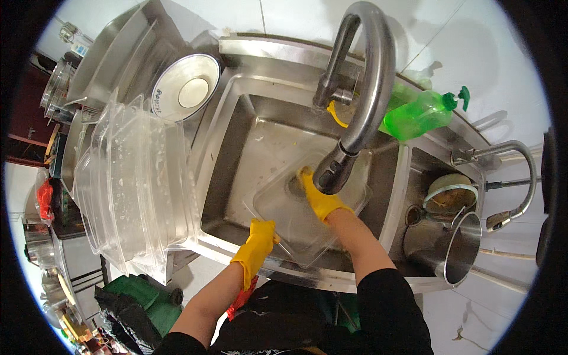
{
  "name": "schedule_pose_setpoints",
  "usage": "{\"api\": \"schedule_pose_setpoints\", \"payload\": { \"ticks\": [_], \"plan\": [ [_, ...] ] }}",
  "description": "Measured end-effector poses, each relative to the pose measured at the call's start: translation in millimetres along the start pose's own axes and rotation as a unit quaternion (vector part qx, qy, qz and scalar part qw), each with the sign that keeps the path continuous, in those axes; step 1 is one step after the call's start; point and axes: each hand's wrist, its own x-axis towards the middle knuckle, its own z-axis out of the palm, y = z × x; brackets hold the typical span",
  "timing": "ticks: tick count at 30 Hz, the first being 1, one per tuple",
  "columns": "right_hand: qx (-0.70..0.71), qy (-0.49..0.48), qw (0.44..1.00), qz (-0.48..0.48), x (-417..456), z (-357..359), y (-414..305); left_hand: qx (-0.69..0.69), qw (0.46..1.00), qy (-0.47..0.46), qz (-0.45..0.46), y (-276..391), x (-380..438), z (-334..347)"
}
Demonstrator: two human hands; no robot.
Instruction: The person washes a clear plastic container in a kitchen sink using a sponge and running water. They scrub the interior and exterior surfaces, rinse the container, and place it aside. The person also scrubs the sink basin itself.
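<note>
A clear plastic food pan (pixel 284 217) lies tilted over the large steel sink basin (pixel 266 146). My left hand (pixel 262 235), in a yellow rubber glove, grips the pan's near left edge. My right hand (pixel 316 191), gloved the same way, reaches into the pan; its fingers press something dark, perhaps a scouring pad (pixel 296 185), against the inside. The pull-down faucet's spray head (pixel 332 171) hangs just above my right hand and hides part of it.
Nested clear plastic pans (pixel 137 186) stand left of the basin, by a white enamel bowl (pixel 193 93) and steel pans (pixel 120 57). A green soap pump bottle (pixel 417 116) stands behind right. The smaller basin holds a steel pot (pixel 463 248). A green bin (pixel 146 297) is below left.
</note>
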Motion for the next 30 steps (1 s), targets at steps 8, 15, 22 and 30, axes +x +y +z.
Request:
{"api": "schedule_pose_setpoints", "payload": {
  "ticks": [8, 15, 22, 30],
  "plan": [
    [-0.404, -0.061, 0.9, -0.153, -38.5, 92.4, -17.7, -0.053, 0.997, 0.048, -0.025, 26.5, -17.6, 5.2],
    [-0.091, 0.097, 0.985, -0.109, -14.3, -13.2, -56.9, -0.008, 0.996, 0.086, -0.023, 31.1, -29.5, 10.4],
    [-0.258, 0.072, 0.961, 0.065, -12.6, -6.1, 10.5, 0.046, 0.94, 0.177, 0.287, 40.1, 4.4, 10.0],
    [-0.137, -0.186, 0.972, 0.032, -56.7, 65.6, -45.7, 0.049, 0.945, 0.162, 0.279, 55.7, 9.6, 9.9]
  ]
}}
